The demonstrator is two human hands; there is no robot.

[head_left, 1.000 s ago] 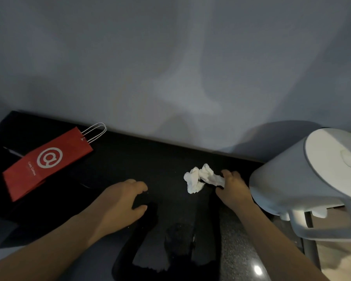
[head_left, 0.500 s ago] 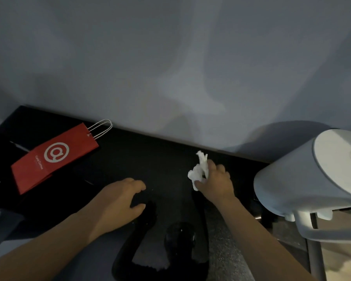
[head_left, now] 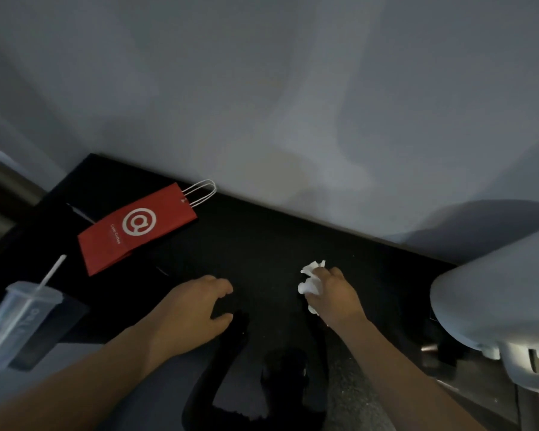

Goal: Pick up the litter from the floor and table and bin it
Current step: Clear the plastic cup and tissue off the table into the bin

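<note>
**Gathering litter from a dark table**

A black table (head_left: 262, 237) runs along the wall, with a red paper bag (head_left: 137, 227) lying flat towards its far side. Well to the right of the bag, a large white lidded vessel (head_left: 492, 300) juts into view with its lid closed; whether it is the bin cannot be told. Left of the bag and nearer the person, a lidded tumbler (head_left: 19, 321) with a straw stands at the table's edge, its contents unclear. The bag looks flattened, and nothing shows inside it. Right of the bag, the left hand (head_left: 190, 309) rests on the table, fingers loosely curled and holding nothing. Farther right, the right hand (head_left: 333, 300) is bunched around a crumpled white tissue (head_left: 310, 281), low over the table. Corners poke out of the grip, so a scrap could tear loose or drop on the way to the bin. A sweeping left arm might also tip the tumbler.
</note>
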